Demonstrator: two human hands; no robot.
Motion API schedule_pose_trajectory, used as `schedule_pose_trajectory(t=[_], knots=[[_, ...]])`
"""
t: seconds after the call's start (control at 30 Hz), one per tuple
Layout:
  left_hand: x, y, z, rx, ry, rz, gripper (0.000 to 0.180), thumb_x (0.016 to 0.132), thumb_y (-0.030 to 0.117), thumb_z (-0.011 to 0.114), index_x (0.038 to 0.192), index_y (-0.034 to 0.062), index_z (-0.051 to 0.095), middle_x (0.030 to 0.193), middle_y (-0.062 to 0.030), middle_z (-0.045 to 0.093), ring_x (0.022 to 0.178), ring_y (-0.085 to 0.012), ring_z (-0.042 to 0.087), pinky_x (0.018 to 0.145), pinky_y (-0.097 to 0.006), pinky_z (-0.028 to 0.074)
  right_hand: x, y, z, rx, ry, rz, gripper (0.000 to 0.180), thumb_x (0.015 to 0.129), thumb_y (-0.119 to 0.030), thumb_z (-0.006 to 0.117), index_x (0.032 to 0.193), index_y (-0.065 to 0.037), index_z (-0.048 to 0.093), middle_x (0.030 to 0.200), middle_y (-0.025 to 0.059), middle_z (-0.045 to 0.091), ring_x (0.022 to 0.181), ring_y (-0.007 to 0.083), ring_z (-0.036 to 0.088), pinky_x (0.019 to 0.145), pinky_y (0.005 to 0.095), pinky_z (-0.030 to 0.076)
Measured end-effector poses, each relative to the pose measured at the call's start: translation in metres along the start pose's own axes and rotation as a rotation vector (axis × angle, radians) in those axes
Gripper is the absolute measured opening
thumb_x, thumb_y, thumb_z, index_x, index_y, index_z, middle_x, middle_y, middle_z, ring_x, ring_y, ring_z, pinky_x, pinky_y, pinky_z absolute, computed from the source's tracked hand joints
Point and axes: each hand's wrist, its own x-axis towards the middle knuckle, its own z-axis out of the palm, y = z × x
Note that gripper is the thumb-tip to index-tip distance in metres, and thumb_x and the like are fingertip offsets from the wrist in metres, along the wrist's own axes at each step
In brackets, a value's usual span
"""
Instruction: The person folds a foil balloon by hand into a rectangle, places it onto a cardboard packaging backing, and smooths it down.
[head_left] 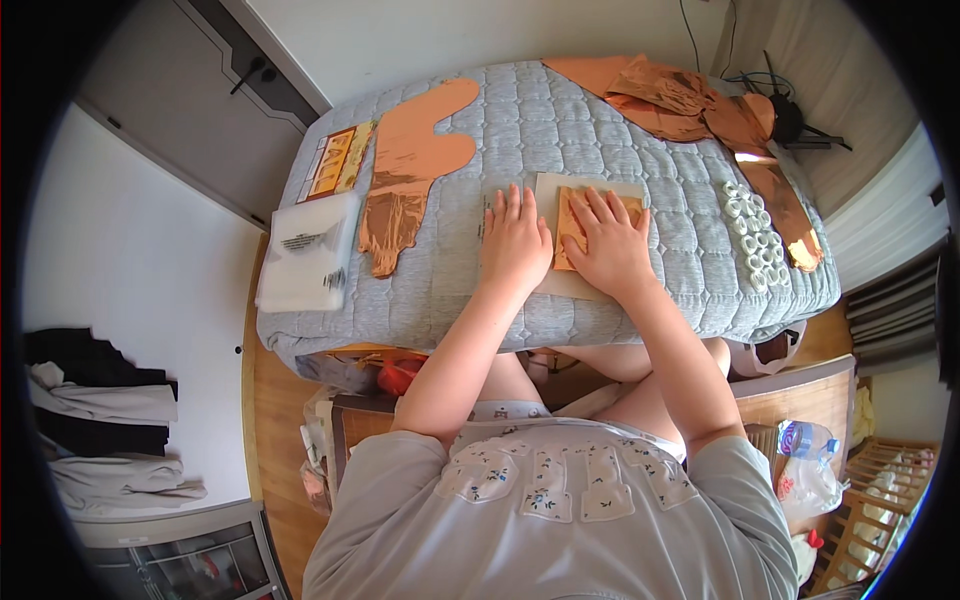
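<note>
My left hand (516, 243) lies flat with its fingers stretched out, at the left edge of a beige card sheet (585, 289). Its fingers rest partly on what looks like clear plastic. My right hand (608, 243) is spread flat over a folded copper-coloured foil piece (566, 226), which lies on the sheet. The palm and fingers hide much of the foil. Both hands are open, and neither grips anything.
On the grey quilted bed (430, 300) lie a flat copper foil balloon (430, 135), a printed picture card (338, 162) and a stack of clear plastic bags (308, 255). More copper foil (660, 95) is at the far right, with several small white rolls (750, 225) near it.
</note>
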Motion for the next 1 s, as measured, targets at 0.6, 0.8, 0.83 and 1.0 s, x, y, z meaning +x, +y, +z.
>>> schedule_pose_trajectory(t=[0.6, 0.8, 0.83, 1.0], knots=[[0.003, -0.005, -0.009, -0.195, -0.145, 0.058, 0.058, 0.107, 0.032, 0.038, 0.152, -0.0042, 0.039, 0.161, -0.0263, 0.034, 0.151, -0.0469, 0.026, 0.122, -0.059, 0.024, 0.019, -0.033, 0.006, 0.335, -0.049, 0.139, 0.066, 0.102, -0.042, 0.038, 0.159, -0.009, 0.030, 0.162, 0.0116, 0.040, 0.152, 0.0348, 0.031, 0.118, 0.0739, 0.009], [-0.003, 0.011, -0.019, -0.071, -0.201, 0.073, 0.065, 0.104, 0.036, 0.045, 0.155, -0.0033, 0.034, 0.163, -0.0255, 0.029, 0.153, -0.0457, 0.023, 0.124, -0.057, 0.021, 0.027, -0.043, 0.001, 0.559, -0.033, 0.164, 0.066, 0.102, -0.038, 0.041, 0.160, -0.009, 0.025, 0.163, 0.0164, 0.036, 0.154, 0.0361, 0.026, 0.120, 0.0713, 0.005], [-0.004, 0.012, -0.020, -0.053, -0.200, 0.078, 0.065, 0.104, 0.036, 0.045, 0.155, -0.0029, 0.033, 0.163, -0.0252, 0.029, 0.153, -0.0451, 0.023, 0.124, -0.057, 0.022, 0.029, -0.044, 0.002, 0.615, -0.017, 0.150, 0.065, 0.102, -0.036, 0.043, 0.159, -0.009, 0.027, 0.163, 0.0179, 0.035, 0.155, 0.0365, 0.025, 0.120, 0.0714, 0.004], [-0.005, 0.007, -0.007, -0.018, -0.175, 0.067, 0.065, 0.104, 0.036, 0.042, 0.156, -0.0024, 0.032, 0.164, -0.0247, 0.028, 0.154, -0.0431, 0.022, 0.124, -0.055, 0.021, 0.019, -0.033, 0.009, 0.414, 0.124, 0.044, 0.055, 0.102, -0.029, 0.047, 0.153, -0.008, 0.039, 0.159, 0.0201, 0.040, 0.153, 0.0376, 0.028, 0.121, 0.0666, 0.016]])
